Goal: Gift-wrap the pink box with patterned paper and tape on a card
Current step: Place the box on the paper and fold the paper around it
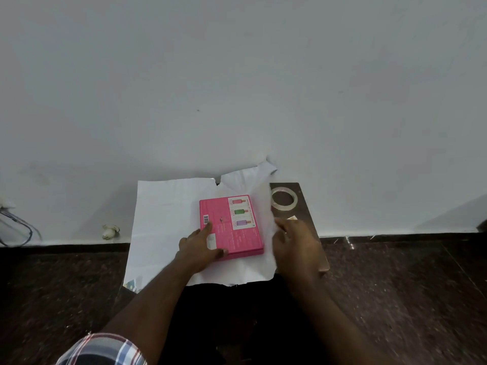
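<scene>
The pink box (237, 227) lies flat, printed back up, on the wrapping paper (163, 222), whose plain white side faces up; a bit of pattern shows at its near-left corner. My left hand (201, 243) rests on the box's near-left part with the fingers straight. At the paper's right edge, beside the box, is my right hand (295, 238), motion-blurred; whether it holds the edge I cannot tell. A clear tape roll (284, 198) sits at the back right. A small card (292, 218) peeks out just beyond my right hand.
Everything sits on a small dark wooden table (311, 219) against a white wall. Dark speckled floor surrounds it. Cables (18, 225) and a small white object (110, 231) lie by the wall at the left.
</scene>
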### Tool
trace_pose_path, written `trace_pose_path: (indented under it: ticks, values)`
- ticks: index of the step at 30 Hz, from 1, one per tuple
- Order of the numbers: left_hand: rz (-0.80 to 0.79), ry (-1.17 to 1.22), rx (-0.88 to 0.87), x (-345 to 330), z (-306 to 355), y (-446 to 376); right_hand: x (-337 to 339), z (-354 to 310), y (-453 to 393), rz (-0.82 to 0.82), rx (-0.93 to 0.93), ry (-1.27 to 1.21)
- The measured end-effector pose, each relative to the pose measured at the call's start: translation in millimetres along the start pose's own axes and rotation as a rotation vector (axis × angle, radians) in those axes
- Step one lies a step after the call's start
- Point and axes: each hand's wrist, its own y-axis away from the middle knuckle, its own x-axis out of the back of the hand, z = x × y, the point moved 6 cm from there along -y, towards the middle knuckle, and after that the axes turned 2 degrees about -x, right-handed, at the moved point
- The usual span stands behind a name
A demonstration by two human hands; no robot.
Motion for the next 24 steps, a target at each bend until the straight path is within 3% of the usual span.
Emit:
trace_pose_path:
  ticks: [3,8,18,24]
  values:
    - [0.012,-0.005,-0.01,0.6,-1.2,-0.1,-32.4,-19.9,21.2,-0.115,0.248,0.082]
    - [0.01,0.068,-0.025,0.2,3.2,2.7,-63.2,-38.6,46.4,-0.099,0.562,0.156]
    - [0.093,0.324,0.044,16.3,12.0,1.5,-105.6,-29.8,59.1,-0.324,0.505,0.21]
    - [0.133,0.255,0.084,13.3,8.1,2.5,-109.3,-23.5,61.9,-0.431,0.494,0.228]
